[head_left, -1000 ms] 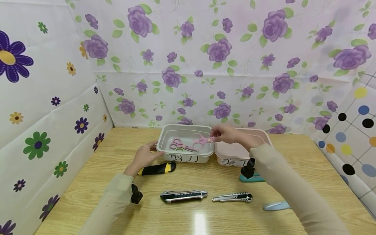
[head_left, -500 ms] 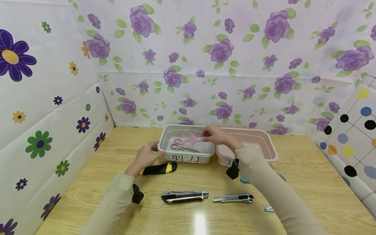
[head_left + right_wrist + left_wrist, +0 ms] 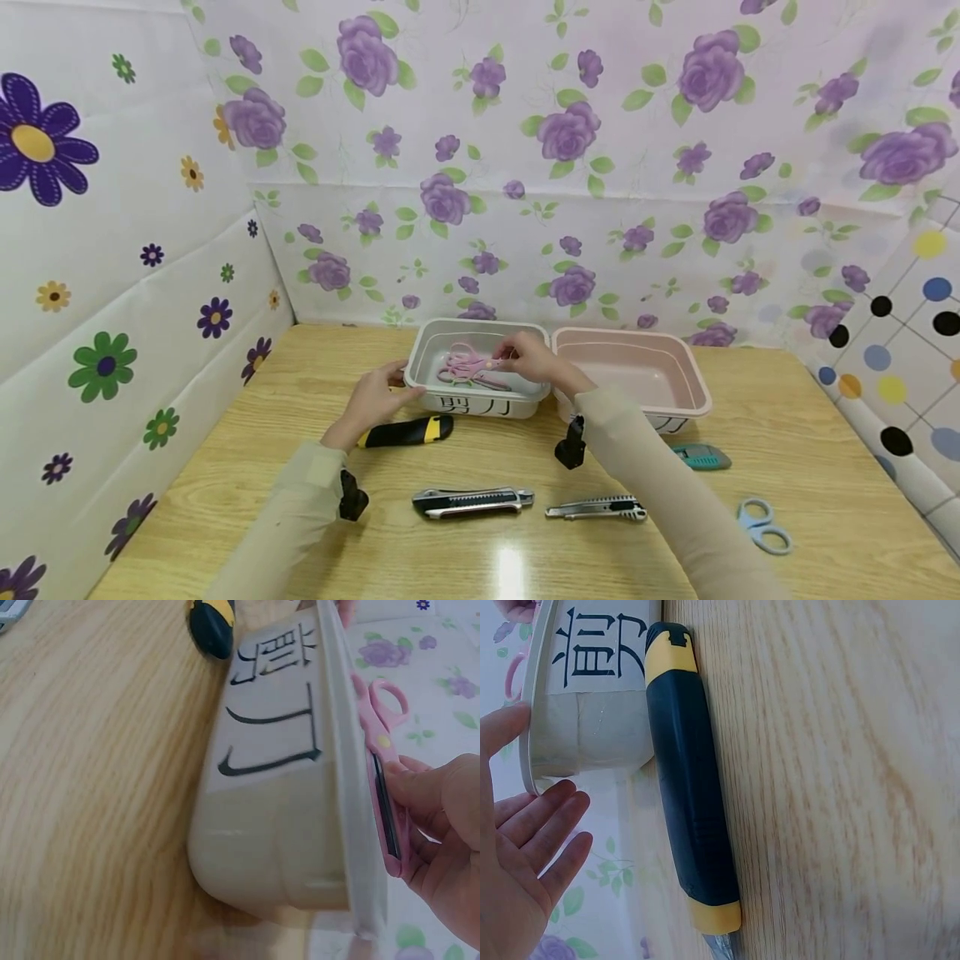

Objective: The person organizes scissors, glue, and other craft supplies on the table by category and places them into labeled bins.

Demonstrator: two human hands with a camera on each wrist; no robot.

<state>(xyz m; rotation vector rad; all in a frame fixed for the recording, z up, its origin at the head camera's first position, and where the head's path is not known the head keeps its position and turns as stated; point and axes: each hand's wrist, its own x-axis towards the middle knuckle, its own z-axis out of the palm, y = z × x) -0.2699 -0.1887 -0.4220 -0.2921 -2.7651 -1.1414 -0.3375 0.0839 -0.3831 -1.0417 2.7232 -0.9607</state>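
My right hand (image 3: 534, 360) pinches pink scissors (image 3: 383, 741) by the blade end, inside the light grey plastic box (image 3: 525, 407). The handle loops point left, over another pair of pink-handled scissors (image 3: 495, 382) lying in the box. In the right wrist view, thumb and fingers close round the blades by the rim. At the box's left end is my left hand (image 3: 372, 402), its thumb on the rim and its straight fingers touching the outer wall. Just below that hand, a black and yellow utility knife (image 3: 686, 780) lies on the table.
A pink plastic box (image 3: 630, 375) stands against the grey box's right side. Nearer lie a black-silver utility knife (image 3: 472, 502), a silver utility knife (image 3: 596, 507), a teal utility knife (image 3: 702, 456) and light blue scissors (image 3: 757, 527), partly behind my right arm.
My right hand has moved left and down with the pink scissors, from over the boxes' adjoining rims into the grey box. My left hand has stayed at the box's end.
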